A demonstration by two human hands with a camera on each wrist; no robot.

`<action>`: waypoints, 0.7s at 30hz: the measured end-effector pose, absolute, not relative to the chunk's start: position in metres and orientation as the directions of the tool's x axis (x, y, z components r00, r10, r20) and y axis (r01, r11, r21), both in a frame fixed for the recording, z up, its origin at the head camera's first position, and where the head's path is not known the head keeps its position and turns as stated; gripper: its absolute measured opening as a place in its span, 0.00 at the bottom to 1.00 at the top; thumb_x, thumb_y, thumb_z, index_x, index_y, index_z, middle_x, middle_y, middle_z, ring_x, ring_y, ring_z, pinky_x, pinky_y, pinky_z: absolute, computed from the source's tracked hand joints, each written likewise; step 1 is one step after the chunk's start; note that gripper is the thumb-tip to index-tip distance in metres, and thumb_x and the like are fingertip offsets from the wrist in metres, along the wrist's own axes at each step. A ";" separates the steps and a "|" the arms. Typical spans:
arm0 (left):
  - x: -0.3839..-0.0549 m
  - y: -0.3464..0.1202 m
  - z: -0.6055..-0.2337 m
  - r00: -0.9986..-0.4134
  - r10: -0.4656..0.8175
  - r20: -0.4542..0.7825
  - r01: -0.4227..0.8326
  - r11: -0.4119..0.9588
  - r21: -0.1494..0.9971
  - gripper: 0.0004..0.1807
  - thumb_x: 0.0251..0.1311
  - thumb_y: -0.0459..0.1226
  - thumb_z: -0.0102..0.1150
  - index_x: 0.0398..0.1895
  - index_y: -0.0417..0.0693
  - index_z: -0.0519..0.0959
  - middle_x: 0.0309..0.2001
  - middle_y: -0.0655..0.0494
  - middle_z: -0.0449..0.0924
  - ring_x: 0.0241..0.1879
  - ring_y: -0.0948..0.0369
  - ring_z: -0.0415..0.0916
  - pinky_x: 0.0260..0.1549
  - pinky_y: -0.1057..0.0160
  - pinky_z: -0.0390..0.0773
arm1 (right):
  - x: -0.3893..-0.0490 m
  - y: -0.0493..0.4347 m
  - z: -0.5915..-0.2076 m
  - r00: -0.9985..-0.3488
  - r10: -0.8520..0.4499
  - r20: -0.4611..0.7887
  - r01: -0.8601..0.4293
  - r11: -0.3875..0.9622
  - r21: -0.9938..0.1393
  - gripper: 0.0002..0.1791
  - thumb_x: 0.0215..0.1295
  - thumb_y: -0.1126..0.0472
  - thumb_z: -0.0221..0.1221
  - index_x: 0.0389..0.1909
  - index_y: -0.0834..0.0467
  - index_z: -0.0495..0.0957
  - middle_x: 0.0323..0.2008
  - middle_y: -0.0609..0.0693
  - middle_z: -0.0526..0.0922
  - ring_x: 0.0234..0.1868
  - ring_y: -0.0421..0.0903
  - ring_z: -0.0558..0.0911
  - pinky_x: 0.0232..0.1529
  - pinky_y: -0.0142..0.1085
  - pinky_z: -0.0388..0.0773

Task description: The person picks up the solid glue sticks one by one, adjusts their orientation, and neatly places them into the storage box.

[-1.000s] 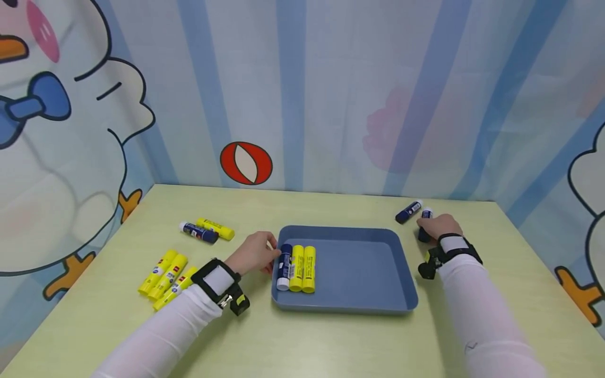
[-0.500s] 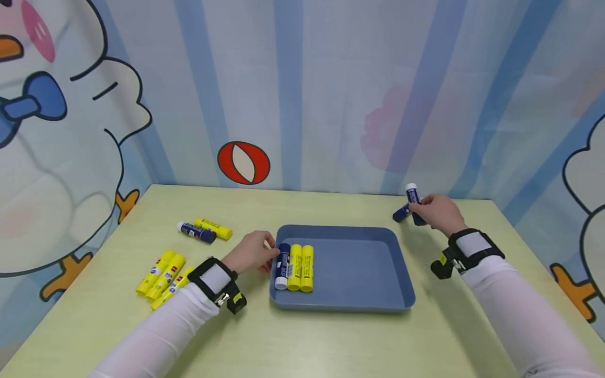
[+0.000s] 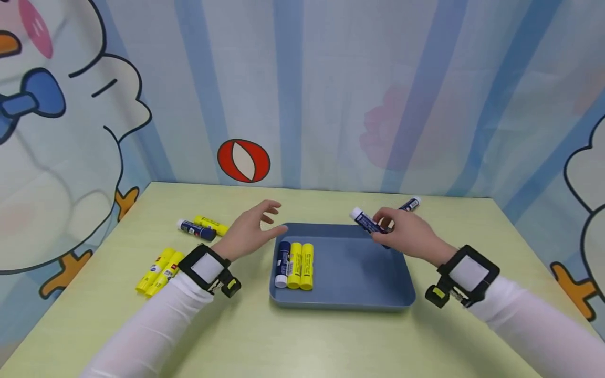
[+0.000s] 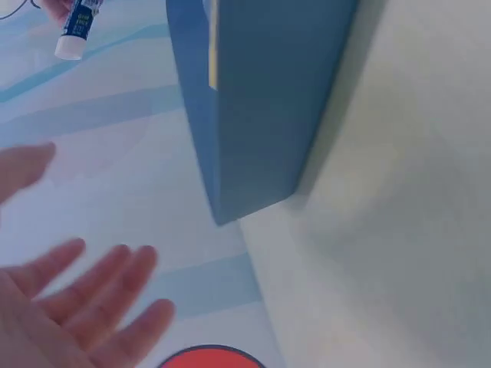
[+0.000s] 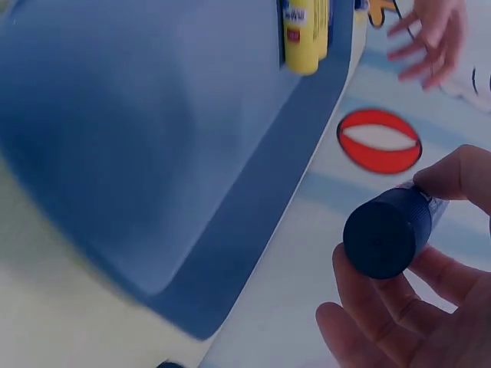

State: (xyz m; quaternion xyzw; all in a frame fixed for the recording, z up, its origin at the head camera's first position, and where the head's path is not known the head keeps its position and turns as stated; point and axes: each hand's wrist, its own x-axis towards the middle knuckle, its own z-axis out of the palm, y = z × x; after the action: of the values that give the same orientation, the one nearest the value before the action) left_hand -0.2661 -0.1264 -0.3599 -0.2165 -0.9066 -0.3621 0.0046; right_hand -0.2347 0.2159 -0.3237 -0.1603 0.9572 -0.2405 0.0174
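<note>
My right hand [image 3: 410,233] pinches a dark blue glue stick [image 3: 365,220] with a white end, held tilted above the back right of the blue-grey tray [image 3: 359,302]. In the right wrist view the round dark end of that glue stick [image 5: 383,236] faces the camera, between thumb and fingers. My left hand [image 3: 248,229] hovers by the tray's back left corner, fingers spread and holding nothing; the left wrist view shows the left hand [image 4: 92,307] apart from the tray wall. Along the tray's left side lie a blue glue stick [image 3: 282,264] and two yellow glue sticks [image 3: 301,266].
Another blue glue stick [image 3: 410,203] lies behind my right hand. At the table's left are a blue glue stick [image 3: 196,230], a yellow one [image 3: 210,224] behind it, and more yellow glue sticks [image 3: 159,270] partly covered by my left forearm. A patterned curtain [image 3: 321,105] stands behind the table.
My right hand has picked the blue glue stick up from the table's back right and carried it left over the tray. My left hand has left the tray's left edge, rising with its fingers spreading.
</note>
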 end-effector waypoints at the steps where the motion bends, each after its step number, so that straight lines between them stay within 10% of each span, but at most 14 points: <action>1: -0.265 -0.124 -0.358 -0.890 0.414 0.194 0.432 0.624 0.651 0.33 0.62 0.45 0.64 0.67 0.44 0.65 0.61 0.44 0.72 0.55 0.50 0.74 0.48 0.50 0.78 | -0.232 0.212 -0.324 -0.939 -0.339 0.055 -0.325 0.827 -0.458 0.16 0.62 0.57 0.63 0.48 0.61 0.77 0.34 0.51 0.80 0.26 0.42 0.76 0.25 0.37 0.72; 9: -0.252 -0.095 -0.354 -0.748 0.604 0.275 0.644 0.558 0.524 0.35 0.59 0.45 0.67 0.67 0.44 0.66 0.64 0.50 0.70 0.58 0.54 0.72 0.55 0.54 0.74 | -0.220 0.186 -0.324 -0.876 -0.465 0.127 -0.479 0.808 -0.343 0.16 0.58 0.56 0.66 0.46 0.57 0.80 0.32 0.45 0.78 0.28 0.40 0.75 0.26 0.35 0.72; 21: -0.241 -0.077 -0.359 -0.711 0.681 0.177 0.661 0.560 0.500 0.29 0.61 0.49 0.64 0.63 0.47 0.72 0.56 0.53 0.78 0.55 0.55 0.76 0.53 0.54 0.76 | -0.212 0.168 -0.330 -0.825 -0.550 0.129 -0.565 0.792 -0.232 0.16 0.54 0.54 0.69 0.44 0.53 0.82 0.32 0.43 0.74 0.26 0.38 0.71 0.25 0.31 0.69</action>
State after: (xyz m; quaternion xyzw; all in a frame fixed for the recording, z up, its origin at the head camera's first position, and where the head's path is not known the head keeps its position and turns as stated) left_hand -0.2406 -0.0766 -0.3587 -0.3797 -0.8830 -0.2751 -0.0179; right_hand -0.2124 0.1677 -0.3304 -0.2947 0.9461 -0.1313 -0.0274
